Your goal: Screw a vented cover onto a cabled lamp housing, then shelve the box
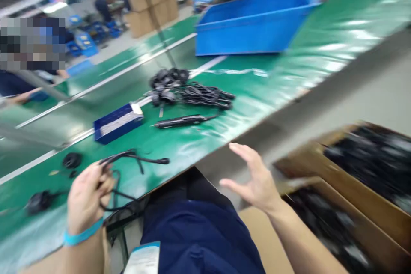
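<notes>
A black cable is gripped in my left hand, its loops and ends hanging out over the front of the green bench. My right hand is in the air past the bench's front edge, thumb and fingers apart, with nothing in it. Beyond my hands an electric screwdriver lies on the mat, its tip pointing left. Behind it rests a bundle of black cables beside a heap of black round parts. A round black part and a blurred black piece lie near my left hand.
A dark blue box with pale contents stands left of the screwdriver. At the back is a large blue bin. Cardboard boxes holding dark items stand below the bench at right. A co-worker is across the bench at left.
</notes>
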Demonstrator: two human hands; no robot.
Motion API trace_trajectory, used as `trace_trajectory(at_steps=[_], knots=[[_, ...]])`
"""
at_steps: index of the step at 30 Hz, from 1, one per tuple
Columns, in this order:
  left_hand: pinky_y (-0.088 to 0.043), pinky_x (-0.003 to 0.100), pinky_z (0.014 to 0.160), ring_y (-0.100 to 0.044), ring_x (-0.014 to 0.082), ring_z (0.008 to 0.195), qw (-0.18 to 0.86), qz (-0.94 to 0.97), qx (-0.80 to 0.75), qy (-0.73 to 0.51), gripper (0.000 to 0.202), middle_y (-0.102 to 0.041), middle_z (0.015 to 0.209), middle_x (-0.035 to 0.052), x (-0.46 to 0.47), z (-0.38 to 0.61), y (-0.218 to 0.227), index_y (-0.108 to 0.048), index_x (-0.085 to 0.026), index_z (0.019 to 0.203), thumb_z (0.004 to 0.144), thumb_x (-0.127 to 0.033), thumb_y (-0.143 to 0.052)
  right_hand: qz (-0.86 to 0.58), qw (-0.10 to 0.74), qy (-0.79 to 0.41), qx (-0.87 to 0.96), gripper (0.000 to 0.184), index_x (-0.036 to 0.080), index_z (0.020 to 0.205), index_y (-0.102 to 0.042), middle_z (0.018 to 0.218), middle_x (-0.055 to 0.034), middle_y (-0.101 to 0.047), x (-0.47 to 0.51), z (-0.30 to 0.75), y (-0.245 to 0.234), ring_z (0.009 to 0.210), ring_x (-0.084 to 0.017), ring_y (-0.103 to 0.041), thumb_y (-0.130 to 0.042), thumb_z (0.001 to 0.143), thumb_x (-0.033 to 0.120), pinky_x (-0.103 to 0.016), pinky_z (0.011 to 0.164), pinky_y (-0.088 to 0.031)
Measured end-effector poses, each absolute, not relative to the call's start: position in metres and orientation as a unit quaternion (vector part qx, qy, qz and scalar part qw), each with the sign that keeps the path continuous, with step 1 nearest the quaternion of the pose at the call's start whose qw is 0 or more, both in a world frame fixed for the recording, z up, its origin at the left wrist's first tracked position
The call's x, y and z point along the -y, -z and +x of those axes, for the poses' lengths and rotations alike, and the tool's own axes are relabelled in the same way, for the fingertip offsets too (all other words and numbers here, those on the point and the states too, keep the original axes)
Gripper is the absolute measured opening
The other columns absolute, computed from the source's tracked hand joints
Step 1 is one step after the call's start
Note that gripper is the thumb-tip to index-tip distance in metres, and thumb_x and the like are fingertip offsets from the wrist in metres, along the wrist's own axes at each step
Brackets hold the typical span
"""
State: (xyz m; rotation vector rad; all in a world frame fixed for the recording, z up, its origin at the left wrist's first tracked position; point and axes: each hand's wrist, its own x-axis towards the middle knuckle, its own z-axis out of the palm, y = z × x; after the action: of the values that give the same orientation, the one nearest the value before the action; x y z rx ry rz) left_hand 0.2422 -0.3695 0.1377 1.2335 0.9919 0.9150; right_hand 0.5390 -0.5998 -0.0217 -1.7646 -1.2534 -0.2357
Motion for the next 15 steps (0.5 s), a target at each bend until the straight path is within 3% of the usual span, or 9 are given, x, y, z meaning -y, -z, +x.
trace_trajectory(at_steps=[2, 4, 7, 9, 12, 14, 15], knots=[[-0.015, 0.014, 0.035, -0.030, 0.0021, 0.041, 0.614, 0.540, -0.404, -0.410, 0.042, -0.042, 0.058, -0.0059, 0.381, 0.248, -0.137, -0.066, -0.013, 0.079, 0.069, -0.049, -0.085, -0.580, 0.532, 0.081, 0.611, 0.097, 0.020, 0.152, -0.034, 0.145, -0.0170, -0.048, 0.542, 0.502, -0.009, 0.138, -0.033, -0.045, -0.077, 0.077, 0.064, -0.054, 0.120, -0.035], [-0.015, 0.014, 0.037, -0.025, 0.0003, 0.040, 0.628, 0.545, -0.368, -0.415, 0.045, -0.041, 0.057, -0.0063, 0.384, 0.247, -0.134, -0.067, -0.012, 0.080, 0.071, -0.053, -0.083, -0.481, 0.589, 0.035, 0.648, 0.103, 0.022, 0.155, -0.029, 0.146, -0.0177, -0.045, 0.506, 0.468, -0.034, 0.139, -0.035, -0.044, -0.076, 0.075, 0.067, -0.059, 0.121, -0.032], [-0.015, 0.015, 0.040, -0.020, -0.0006, 0.041, 0.658, 0.554, -0.321, -0.396, 0.044, -0.036, 0.056, -0.0074, 0.385, 0.237, -0.127, -0.067, -0.011, 0.078, 0.079, -0.053, -0.078, -0.434, 0.636, -0.071, 0.634, 0.099, 0.026, 0.154, -0.031, 0.149, -0.0161, -0.042, 0.477, 0.441, -0.053, 0.141, -0.036, -0.041, -0.077, 0.076, 0.064, -0.060, 0.121, -0.032], [-0.016, 0.017, 0.040, -0.021, -0.0004, 0.042, 0.671, 0.559, -0.305, -0.381, 0.045, -0.035, 0.059, -0.0068, 0.386, 0.231, -0.123, -0.066, -0.011, 0.077, 0.081, -0.054, -0.075, -0.437, 0.609, -0.182, 0.636, 0.094, 0.027, 0.155, -0.029, 0.150, -0.0151, -0.042, 0.467, 0.436, -0.058, 0.142, -0.033, -0.042, -0.076, 0.080, 0.059, -0.055, 0.121, -0.035], [-0.018, 0.018, 0.039, -0.025, -0.0002, 0.042, 0.680, 0.558, -0.300, -0.369, 0.046, -0.039, 0.067, -0.0046, 0.386, 0.225, -0.119, -0.067, -0.011, 0.079, 0.080, -0.056, -0.075, -0.382, 0.501, -0.387, 0.674, 0.071, 0.026, 0.149, -0.038, 0.140, -0.0146, -0.051, 0.462, 0.439, -0.059, 0.135, -0.028, -0.049, -0.065, 0.091, 0.056, -0.045, 0.115, -0.044], [-0.018, 0.019, 0.039, -0.026, 0.0000, 0.043, 0.694, 0.556, -0.300, -0.346, 0.046, -0.043, 0.070, -0.0030, 0.384, 0.222, -0.117, -0.067, -0.011, 0.080, 0.080, -0.056, -0.075, -0.319, 0.462, -0.505, 0.656, 0.044, 0.024, 0.130, -0.052, 0.110, -0.0102, -0.062, 0.463, 0.442, -0.057, 0.110, -0.021, -0.063, -0.055, 0.097, 0.054, -0.037, 0.100, -0.053], [-0.018, 0.019, 0.040, -0.026, 0.0003, 0.043, 0.702, 0.556, -0.301, -0.328, 0.046, -0.045, 0.070, -0.0025, 0.383, 0.221, -0.116, -0.067, -0.011, 0.081, 0.081, -0.056, -0.074, -0.298, 0.464, -0.551, 0.627, 0.035, 0.023, 0.118, -0.055, 0.091, -0.0055, -0.060, 0.465, 0.444, -0.056, 0.090, -0.016, -0.064, -0.050, 0.100, 0.053, -0.031, 0.086, -0.056]])
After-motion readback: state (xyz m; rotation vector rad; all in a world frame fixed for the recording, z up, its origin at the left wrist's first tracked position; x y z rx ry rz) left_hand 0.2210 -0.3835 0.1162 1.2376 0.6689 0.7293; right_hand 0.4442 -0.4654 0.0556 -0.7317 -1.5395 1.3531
